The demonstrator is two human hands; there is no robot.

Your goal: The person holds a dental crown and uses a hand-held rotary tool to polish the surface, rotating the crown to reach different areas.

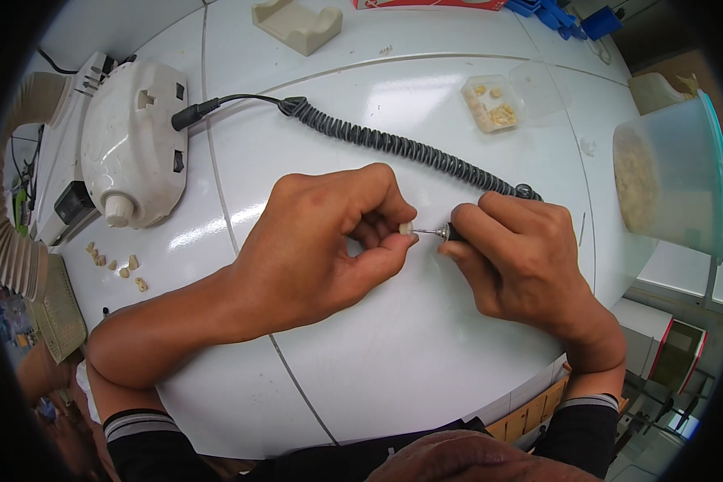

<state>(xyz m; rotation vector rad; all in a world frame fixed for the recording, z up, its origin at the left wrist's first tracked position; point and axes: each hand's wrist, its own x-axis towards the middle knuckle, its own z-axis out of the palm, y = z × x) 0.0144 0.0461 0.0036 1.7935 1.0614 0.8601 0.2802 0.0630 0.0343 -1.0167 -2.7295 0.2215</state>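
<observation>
Between the thumb and fingertips of my left hand (317, 241) is a small cream, tooth-like piece (406, 229), partly covered by the fingers. My right hand (526, 261) grips a rotary handpiece (453, 232) with a metal nose, its body mostly hidden in the fingers. From that nose a thin bur (426, 232) points left, its tip at the piece; whether it touches cannot be made out. Behind the hands, a black coiled cord (394, 143) runs from the white control box (136, 145) to behind my right hand.
Several small cream pieces (124, 273) lie left of my left forearm. Farther off are a clear lidded box (490, 104) with more pieces and a beige cradle-shaped stand (297, 24). A translucent tub (671, 173) stands right, a ribbed hose (16, 233) left.
</observation>
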